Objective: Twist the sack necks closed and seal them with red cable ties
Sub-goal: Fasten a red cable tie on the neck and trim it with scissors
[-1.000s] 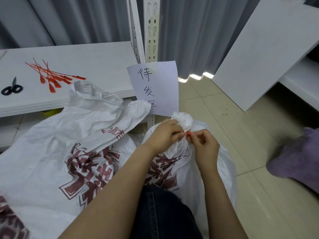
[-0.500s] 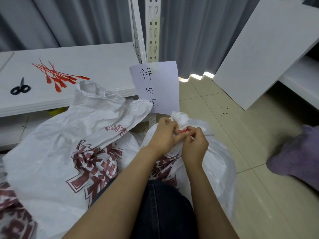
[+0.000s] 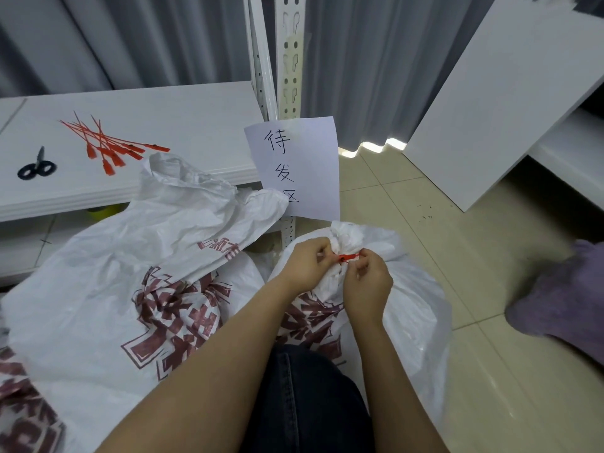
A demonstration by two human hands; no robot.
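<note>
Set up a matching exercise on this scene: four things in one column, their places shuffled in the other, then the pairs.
Things
1. scissors
2. paper sign
3. cable tie at the sack neck
4. purple cloth

Places
A. held between the left hand and the right hand
B. on the floor, far right
C. left end of the white shelf
D. hanging on the shelf post

Pairs: 1-C, 2-D, 3-A, 4-B

- We saw scissors [image 3: 36, 166] left of cable ties [image 3: 108, 145] on the shelf [image 3: 196, 125].
- Before it lay the left sack [image 3: 108, 273] and right sack [image 3: 418, 305], a paper sign [image 3: 304, 168] behind the latter.
</note>
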